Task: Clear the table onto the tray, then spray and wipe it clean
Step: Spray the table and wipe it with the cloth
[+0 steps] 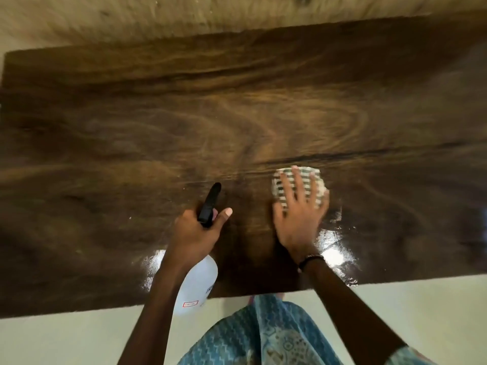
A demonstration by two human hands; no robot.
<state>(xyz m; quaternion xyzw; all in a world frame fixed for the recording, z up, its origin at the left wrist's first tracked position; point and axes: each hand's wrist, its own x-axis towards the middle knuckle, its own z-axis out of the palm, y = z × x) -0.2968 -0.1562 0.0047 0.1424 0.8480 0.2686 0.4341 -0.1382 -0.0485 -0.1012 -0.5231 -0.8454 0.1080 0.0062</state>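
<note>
A dark glossy wooden table fills most of the head view. My left hand grips the neck of a white spray bottle, whose black nozzle points away from me over the table. My right hand lies flat with spread fingers on a folded green-and-white checked cloth, pressing it onto the tabletop right of centre. A wet shine shows on the wood just right of that hand. No tray is in view.
The table's near edge runs across the bottom, with pale floor below it. A lighter wooden surface lies beyond the far edge. My blue patterned clothing hangs below the near edge.
</note>
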